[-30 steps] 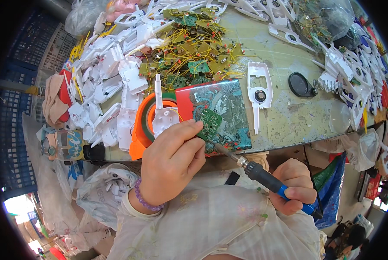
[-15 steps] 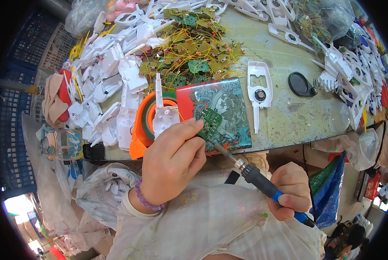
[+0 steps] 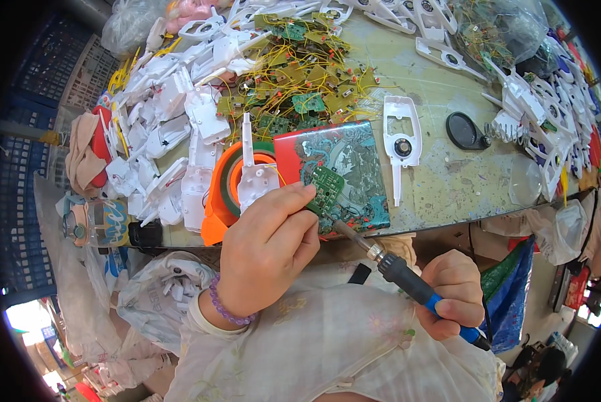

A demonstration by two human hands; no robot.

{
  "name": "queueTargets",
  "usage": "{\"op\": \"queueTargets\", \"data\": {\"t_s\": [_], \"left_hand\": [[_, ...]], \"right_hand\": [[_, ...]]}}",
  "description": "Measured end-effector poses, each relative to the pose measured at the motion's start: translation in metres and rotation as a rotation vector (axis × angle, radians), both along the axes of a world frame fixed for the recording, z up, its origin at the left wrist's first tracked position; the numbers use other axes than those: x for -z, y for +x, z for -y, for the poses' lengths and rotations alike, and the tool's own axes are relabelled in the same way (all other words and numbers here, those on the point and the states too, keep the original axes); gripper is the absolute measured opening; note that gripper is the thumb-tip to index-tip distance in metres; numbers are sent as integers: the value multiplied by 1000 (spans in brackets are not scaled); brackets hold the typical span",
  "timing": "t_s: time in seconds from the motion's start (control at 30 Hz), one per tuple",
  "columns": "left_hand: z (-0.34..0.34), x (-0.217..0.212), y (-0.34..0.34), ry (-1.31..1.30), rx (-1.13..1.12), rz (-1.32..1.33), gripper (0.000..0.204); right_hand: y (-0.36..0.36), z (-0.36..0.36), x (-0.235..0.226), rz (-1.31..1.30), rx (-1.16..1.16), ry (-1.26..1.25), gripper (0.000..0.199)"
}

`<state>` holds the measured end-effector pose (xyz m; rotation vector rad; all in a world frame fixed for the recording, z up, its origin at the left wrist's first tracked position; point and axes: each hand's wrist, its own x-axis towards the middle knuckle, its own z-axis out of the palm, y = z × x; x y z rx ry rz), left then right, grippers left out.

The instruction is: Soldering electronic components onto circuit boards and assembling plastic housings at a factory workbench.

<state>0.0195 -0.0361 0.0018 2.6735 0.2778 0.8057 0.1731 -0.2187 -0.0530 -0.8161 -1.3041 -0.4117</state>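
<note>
At the tabletop's near edge, left hand still pinches the green circuit board; right hand, grasping the soldering iron, has drawn slightly back.

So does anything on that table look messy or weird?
Yes. The table top is stained and blotchy, and a tangled heap of green circuit boards with yellow wires sprawls across it. White plastic shells lie jumbled at all angles along the left edge.
</note>
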Motion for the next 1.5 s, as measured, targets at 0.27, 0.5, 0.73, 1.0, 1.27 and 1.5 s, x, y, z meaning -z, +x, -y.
{"op": "queueTargets", "data": {"t_s": [0.27, 0.5, 0.73, 1.0, 1.27, 1.5], "left_hand": [[1, 0, -1, -25, -22, -14, 22], [4, -4, 3, -13, -67, 6, 19], [1, 0, 3, 43, -75, -4, 17], [0, 2, 0, 19, -22, 40, 19], [1, -2, -19, 178, 94, -89, 22], [-1, 8, -26, 229, 109, -76, 18]], "right_hand": [[0, 0, 5, -40, 87, 48, 31], [17, 17, -1, -29, 98, -127, 19], [21, 20, 0, -47, 187, -131, 15], [17, 31, -4, -110, 288, -155, 14], [19, 39, 1, -150, 308, -148, 16], [22, 38, -1, -125, 266, -106, 13]]}}
